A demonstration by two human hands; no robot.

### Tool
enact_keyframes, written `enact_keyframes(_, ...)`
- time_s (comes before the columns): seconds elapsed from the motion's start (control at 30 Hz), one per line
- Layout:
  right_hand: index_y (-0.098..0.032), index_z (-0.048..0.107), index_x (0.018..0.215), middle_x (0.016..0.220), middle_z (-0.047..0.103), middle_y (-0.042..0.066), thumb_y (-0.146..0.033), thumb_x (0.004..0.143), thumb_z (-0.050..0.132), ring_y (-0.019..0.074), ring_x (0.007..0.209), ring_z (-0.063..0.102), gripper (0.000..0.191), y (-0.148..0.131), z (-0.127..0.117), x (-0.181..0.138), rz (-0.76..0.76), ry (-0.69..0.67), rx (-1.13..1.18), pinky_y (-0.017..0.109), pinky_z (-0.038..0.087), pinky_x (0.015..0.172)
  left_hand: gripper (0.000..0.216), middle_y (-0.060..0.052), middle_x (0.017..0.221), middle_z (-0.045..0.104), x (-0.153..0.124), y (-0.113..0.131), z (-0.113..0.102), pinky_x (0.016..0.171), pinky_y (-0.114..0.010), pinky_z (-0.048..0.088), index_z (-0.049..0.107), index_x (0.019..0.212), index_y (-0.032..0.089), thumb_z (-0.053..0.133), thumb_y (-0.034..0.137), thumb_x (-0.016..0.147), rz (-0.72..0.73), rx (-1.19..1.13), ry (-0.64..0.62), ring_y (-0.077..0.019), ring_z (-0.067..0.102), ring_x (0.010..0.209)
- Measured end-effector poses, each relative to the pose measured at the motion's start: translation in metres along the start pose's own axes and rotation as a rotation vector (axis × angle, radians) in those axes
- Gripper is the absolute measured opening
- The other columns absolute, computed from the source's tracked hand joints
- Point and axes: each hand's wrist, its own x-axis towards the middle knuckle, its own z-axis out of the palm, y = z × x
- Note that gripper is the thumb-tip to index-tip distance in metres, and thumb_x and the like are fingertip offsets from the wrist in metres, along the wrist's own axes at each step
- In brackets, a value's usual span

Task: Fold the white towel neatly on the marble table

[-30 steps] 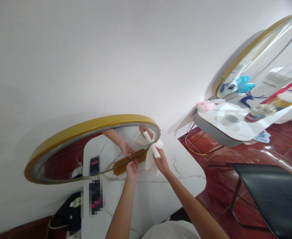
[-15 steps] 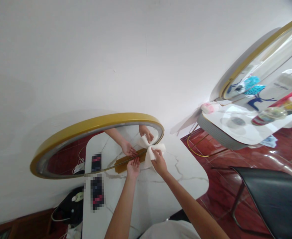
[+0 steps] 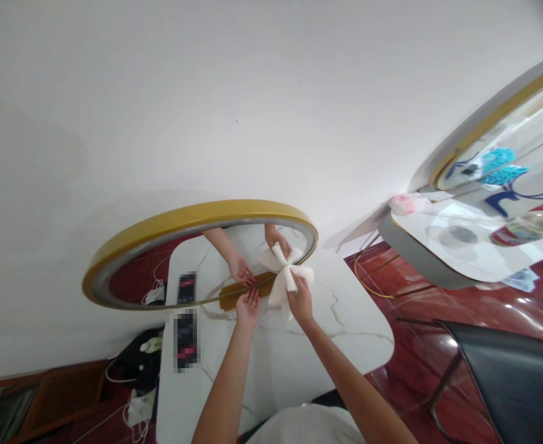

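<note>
A round mirror [image 3: 153,271] with a gold frame [image 3: 207,211] stands on a white marble-patterned table [image 3: 327,351], its lower edge over a gold base [image 3: 232,302]. With my right hand [image 3: 300,302] I grip a white cloth [image 3: 278,290] against the lower right part of the mirror; both are reflected in the glass. My left hand [image 3: 248,306] lies palm up at the mirror's lower edge beside the base, fingers stretched out and touching it or very near it. No object shows in my left hand.
A blurred-out dark item [image 3: 187,340] lies on the table's left side. To the right stand a second table [image 3: 438,246] with a plastic cup [image 3: 526,228], another gold-framed mirror [image 3: 498,117] and a black chair [image 3: 498,364]. Cables and a black bag [image 3: 137,364] are at left.
The view has shifted, so the mirror and tables sit further right. My right hand still presses the cloth at the glass, and the cloth's folds have changed slightly. My left hand stays at the lower edge.
</note>
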Motion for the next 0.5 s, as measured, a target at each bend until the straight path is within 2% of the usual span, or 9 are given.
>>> enact_keyframes(0.27, -0.02, 0.046, 0.128, 0.113, 0.052, 0.009, -0.015, 0.073, 0.043, 0.0228, 0.105, 0.051, 0.056, 0.01, 0.036, -0.014, 0.037, -0.005, -0.038, 0.038, 0.041, 0.094, 0.02, -0.006, 0.089, 0.066, 0.002, 0.013, -0.015, 0.072, -0.024, 0.049, 0.06, 0.08, 0.018, 0.043, 0.008, 0.076, 0.057, -0.032, 0.049, -0.0143, 0.065, 0.082)
enact_keyframes(0.5, -0.017, 0.042, 0.129, 0.116, 0.047, 0.012, -0.02, 0.077, 0.041, 0.024, 0.113, 0.044, 0.053, 0.006, 0.068, -0.025, 0.085, 0.073, -0.02, 0.041, 0.035, 0.099, 0.02, -0.003, 0.089, 0.065, -0.004, 0.032, -0.029, 0.071, -0.022, 0.047, 0.058, 0.083, 0.02, 0.044, 0.009, 0.075, 0.108, -0.027, 0.068, -0.0125, 0.064, 0.084)
